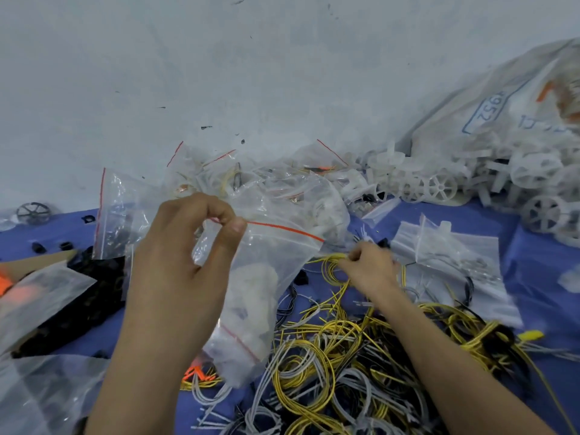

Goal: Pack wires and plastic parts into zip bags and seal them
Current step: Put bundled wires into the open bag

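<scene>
On my feed the zip bag (276,262) hangs above the blue cloth (533,265). Its red-striped mouth is uppermost, the stripe slanting down to the right. Its long axis drops from the mouth toward me, leaning slightly left, and pale plastic parts show through its lower half. The left hand (188,255) pinches the mouth's left end between thumb and forefinger. Just right of the bag, the right hand (367,268) has its fingertips pressed together on a loop of yellow wire (332,265), though blur hides the exact grip.

Below and right of the bag spreads a tangle of yellow, grey and black wires (345,356). Right of the bag lies a flat stack of clear bags (455,262). Behind it are filled bags (251,174), with white plastic wheels (439,186) further right. Far up to the right a big sack (489,111) carries "952" in blue inside a blue outline. The characters beside it I cannot read. Left of the bag sit black parts (78,299).
</scene>
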The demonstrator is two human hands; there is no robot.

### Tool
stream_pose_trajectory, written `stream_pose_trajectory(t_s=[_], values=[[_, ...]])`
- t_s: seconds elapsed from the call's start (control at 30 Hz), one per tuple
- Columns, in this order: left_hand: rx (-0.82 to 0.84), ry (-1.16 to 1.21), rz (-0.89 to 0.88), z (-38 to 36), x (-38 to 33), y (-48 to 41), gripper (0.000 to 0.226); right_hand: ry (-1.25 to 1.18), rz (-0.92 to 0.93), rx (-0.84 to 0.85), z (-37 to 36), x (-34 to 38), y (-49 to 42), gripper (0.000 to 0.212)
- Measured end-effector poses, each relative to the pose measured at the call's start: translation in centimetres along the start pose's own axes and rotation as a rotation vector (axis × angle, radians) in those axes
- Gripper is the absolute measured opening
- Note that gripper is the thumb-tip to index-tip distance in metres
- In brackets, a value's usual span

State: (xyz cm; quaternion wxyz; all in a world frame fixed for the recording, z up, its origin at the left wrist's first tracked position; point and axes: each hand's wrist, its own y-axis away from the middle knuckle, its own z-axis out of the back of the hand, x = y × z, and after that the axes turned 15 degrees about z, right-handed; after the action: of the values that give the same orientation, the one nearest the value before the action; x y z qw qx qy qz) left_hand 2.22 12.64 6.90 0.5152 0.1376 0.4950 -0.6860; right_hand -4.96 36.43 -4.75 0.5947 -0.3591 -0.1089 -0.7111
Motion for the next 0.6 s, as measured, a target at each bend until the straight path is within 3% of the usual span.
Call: stream_pose_trajectory(t_s=[0.1, 0.17, 0.2, 0.27, 0.33, 0.43, 0.5, 0.6], values=[[0.090, -0.064, -0.005, 0.3, 0.1, -0.1, 0.013, -0.189, 0.095, -0.087, 2.5, 0.4, -0.7, 0.024], [0.168, -0.059, -0.004, 0.4, 0.1, -0.1, 0.023, -0.251, 0.098, -0.071, 4.4, 0.7, -1.1, 0.010], [0.200, -0.064, -0.017, 0.5, 0.2, -0.1, 0.027, -0.256, 0.071, -0.046, 5.1, 0.8, -1.1, 0.020], [0.235, -0.084, -0.065, 0.5, 0.3, -0.2, 0.029, -0.178, 0.027, 0.072, 6.2, 0.6, -1.1, 0.035], [0.223, -0.089, -0.108, 0.6, 0.2, -0.3, 0.020, -0.028, 0.025, 0.138, 7.1, 0.4, -1.1, 0.028], [0.204, -0.067, -0.128, 0.7, -0.2, -0.2, 0.015, 0.063, 0.095, 0.072, 8.5, 0.3, -1.2, 0.010], [0.193, -0.061, -0.120, 1.0, -0.7, 0.1, 0.025, -0.095, 0.162, -0.071, 9.3, 0.6, -1.2, 0.015], [0.180, -0.082, -0.127, 1.0, -0.8, 0.2, 0.014, -0.704, 0.136, -0.266, 10.2, 2.2, -0.7, 0.024]])
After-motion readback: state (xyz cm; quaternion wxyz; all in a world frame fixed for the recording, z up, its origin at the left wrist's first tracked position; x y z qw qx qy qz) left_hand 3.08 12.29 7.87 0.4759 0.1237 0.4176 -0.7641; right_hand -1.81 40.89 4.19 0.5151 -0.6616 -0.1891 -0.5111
